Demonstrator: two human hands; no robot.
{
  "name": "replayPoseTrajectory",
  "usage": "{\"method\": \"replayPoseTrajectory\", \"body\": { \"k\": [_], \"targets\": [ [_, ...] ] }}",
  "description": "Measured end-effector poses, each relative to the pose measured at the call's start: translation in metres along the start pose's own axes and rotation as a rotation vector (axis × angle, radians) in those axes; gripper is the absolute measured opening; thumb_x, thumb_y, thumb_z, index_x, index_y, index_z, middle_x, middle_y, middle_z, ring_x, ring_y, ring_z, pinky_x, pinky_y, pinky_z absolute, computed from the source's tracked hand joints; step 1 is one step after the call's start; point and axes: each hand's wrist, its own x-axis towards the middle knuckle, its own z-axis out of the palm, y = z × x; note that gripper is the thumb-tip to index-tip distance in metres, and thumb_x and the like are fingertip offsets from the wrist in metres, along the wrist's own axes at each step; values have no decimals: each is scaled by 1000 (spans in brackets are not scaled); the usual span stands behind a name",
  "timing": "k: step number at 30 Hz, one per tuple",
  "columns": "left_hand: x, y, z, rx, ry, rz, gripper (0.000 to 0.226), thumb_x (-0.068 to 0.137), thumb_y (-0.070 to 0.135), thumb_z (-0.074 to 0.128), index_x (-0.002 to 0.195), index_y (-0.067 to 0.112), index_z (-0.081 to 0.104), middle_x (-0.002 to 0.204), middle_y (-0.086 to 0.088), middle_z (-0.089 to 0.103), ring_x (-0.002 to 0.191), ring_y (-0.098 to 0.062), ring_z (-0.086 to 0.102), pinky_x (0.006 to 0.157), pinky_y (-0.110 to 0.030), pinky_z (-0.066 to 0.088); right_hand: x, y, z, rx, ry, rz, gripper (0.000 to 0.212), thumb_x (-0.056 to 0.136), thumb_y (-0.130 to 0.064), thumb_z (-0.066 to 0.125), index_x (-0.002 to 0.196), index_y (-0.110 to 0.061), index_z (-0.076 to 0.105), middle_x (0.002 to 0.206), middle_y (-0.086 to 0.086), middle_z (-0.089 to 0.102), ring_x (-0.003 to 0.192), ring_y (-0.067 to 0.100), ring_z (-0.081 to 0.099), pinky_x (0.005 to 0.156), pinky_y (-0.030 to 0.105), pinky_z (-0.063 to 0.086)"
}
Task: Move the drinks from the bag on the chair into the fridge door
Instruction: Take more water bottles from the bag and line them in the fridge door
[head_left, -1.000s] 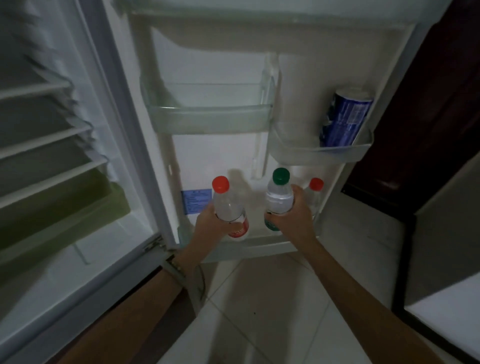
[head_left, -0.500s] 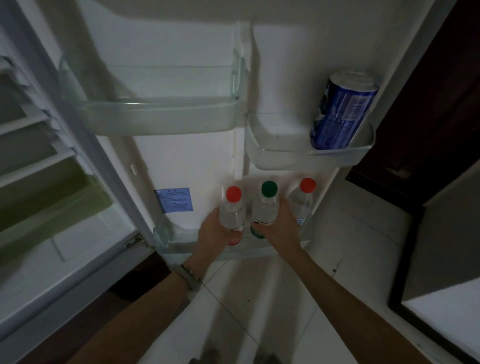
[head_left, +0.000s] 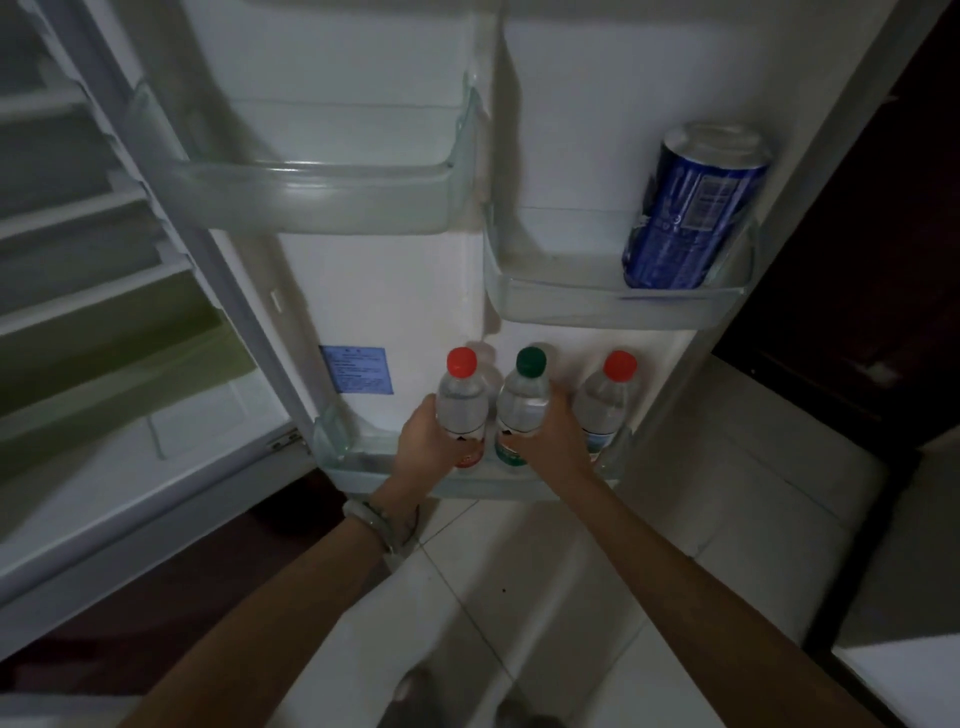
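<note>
The fridge door stands open in front of me. My left hand (head_left: 423, 444) grips a clear red-capped bottle (head_left: 461, 405), which stands in the bottom door shelf (head_left: 363, 470). My right hand (head_left: 553, 441) grips a green-capped bottle (head_left: 523, 402) right beside it in the same shelf. A second red-capped bottle (head_left: 605, 402) stands alone at the shelf's right end. A blue can (head_left: 685, 208) sits in the small upper-right door bin (head_left: 571, 301). The bag and chair are out of view.
A wide upper-left door bin (head_left: 311, 192) holds nothing. The fridge interior with white shelves (head_left: 78, 218) and a green drawer (head_left: 119, 353) lies at left. Pale floor tiles (head_left: 519, 597) are below, and a dark wooden door (head_left: 883, 260) stands at right.
Both hands have lowered their bottles into the bottom door shelf and brought them close together beside the third bottle. My view has moved nearer to the door.
</note>
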Motion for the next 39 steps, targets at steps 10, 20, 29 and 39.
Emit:
{"method": "replayPoseTrajectory", "body": {
  "k": [10, 20, 29, 39],
  "targets": [
    [-24, -16, 9, 38, 104, 1, 92, 62, 35, 85, 133, 0, 38, 127, -17, 49, 117, -29, 48, 100, -42, 41, -21, -1, -30, 93, -53, -64, 50, 73, -19, 76, 113, -13, 46, 106, 2, 59, 100, 19, 58, 89, 33, 47],
    [-113, -56, -23, 602, 314, 232, 67, 77, 48, 46, 123, 0, 54, 121, -18, 61, 108, -35, 61, 89, -44, 49, -70, -28, -31, -205, -282, -636, 59, 74, -17, 75, 125, -6, 47, 125, 14, 55, 114, 25, 52, 92, 34, 45],
    [-235, -129, -91, 845, 503, -155, 86, 61, 46, 80, 128, 2, 51, 128, -17, 57, 118, -33, 55, 98, -48, 43, -143, -99, 70, -332, -592, -1128, 81, 59, -20, 85, 129, -6, 46, 128, 19, 55, 112, 33, 57, 91, 41, 49],
    [-369, -222, -162, 849, 668, -576, 86, 64, 50, 76, 131, 4, 47, 130, -16, 56, 120, -33, 53, 100, -49, 42, -263, -198, 182, -297, -882, -1434, 80, 64, -21, 81, 133, -8, 43, 132, 19, 51, 120, 33, 51, 97, 40, 44]
  ]
}}
